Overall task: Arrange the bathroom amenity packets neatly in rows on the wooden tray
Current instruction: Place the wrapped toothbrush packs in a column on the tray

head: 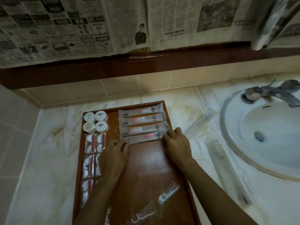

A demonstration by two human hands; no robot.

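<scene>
- Wooden tray (146,168) lay on the marble counter (48,143), left of the sink (259,135).
- Held four long toothbrush packets (141,125) stacked in rows at the tray's far right corner.
- Left hand (113,158) pinched the left end of the nearest toothbrush packet (145,138); right hand (176,141) gripped its right end with curled fingers.
- Carried four round white tubs (95,121) in a two-by-two block at the tray's far left corner.
- Lined cotton-swab packets (92,156) down the tray's left edge in two columns; at least five seen, others hidden by the left arm.
- Left two floss-pick packets (154,203) loose near the tray's near edge.
- Showed one more floss pick (193,118) on the counter between tray and sink.
</scene>
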